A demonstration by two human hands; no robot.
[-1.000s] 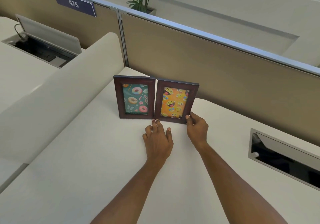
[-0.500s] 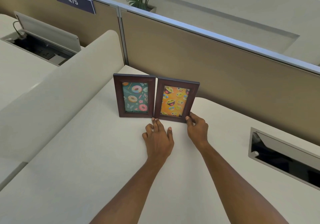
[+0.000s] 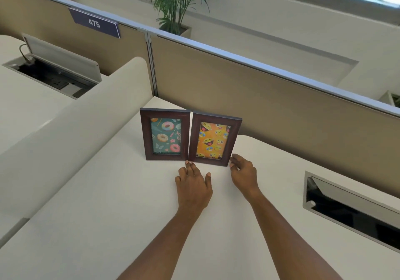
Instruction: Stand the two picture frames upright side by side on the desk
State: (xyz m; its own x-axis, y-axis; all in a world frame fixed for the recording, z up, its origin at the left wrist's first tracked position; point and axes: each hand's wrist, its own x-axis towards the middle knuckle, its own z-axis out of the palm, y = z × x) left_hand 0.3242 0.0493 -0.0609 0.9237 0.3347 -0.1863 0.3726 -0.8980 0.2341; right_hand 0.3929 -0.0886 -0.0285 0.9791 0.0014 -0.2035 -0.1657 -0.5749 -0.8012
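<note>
Frames (image 3: 190,136) upright, edges touching; hands (image 3: 216,180) loose below.

place: open-plan office
cues: tan cubicle partition (image 3: 259,97), number sign "475" (image 3: 94,23), desk (image 3: 108,214) cable hatch (image 3: 350,208), potted palm (image 3: 175,0)
</note>
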